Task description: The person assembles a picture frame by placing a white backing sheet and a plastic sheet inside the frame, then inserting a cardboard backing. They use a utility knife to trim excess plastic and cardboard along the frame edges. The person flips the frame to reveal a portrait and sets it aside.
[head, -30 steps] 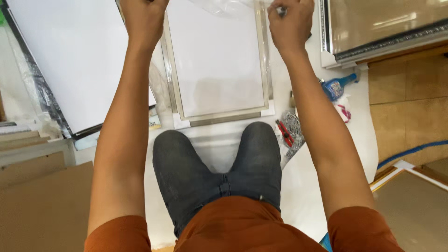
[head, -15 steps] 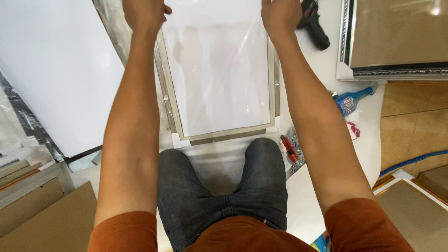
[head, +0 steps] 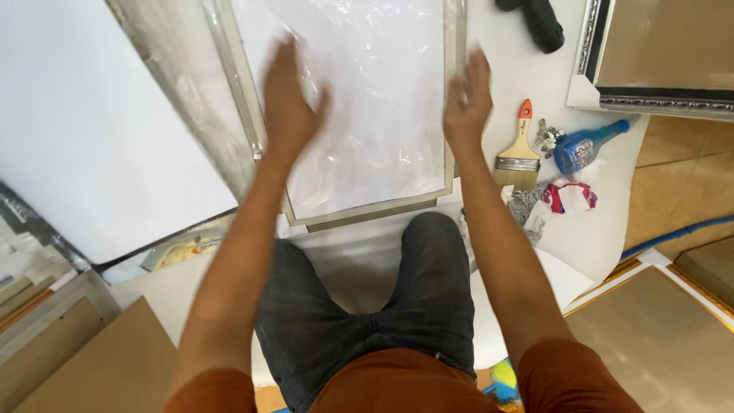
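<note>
Left hand [head: 289, 107]: open, fingers spread, flat over the left part of the clear film [head: 359, 99]; blurred, so I cannot tell whether the palm presses it or hovers just above. Half a second ago it was closed on the far top edge of the frame; it has let go and come back toward the body.
Right hand [head: 468, 103]: also open and empty, over the film's right edge, beside the right rail of the frame [head: 367, 213]. It too was gripping the top edge a moment ago and has come nearer.
Film: crinkled and glossy, lying under both hands on the white sheet inside the frame.
Frame: silver, flat on the white surface just beyond the knees [head: 367, 306], between the two hands; it holds the same spot as before.
What the change means: judging by the open palms, gripping has given way to flat-handed work on the film.
Right of the right hand: a brush [head: 518, 153] with an orange-tipped handle, just beside; further out a blue bottle [head: 585, 147] and a red-and-white wad [head: 569, 196].
Beyond the right hand: a black tool [head: 539, 21], and an ornate dark frame [head: 657, 53].
Left of the left hand: a large white board [head: 92, 130].
</note>
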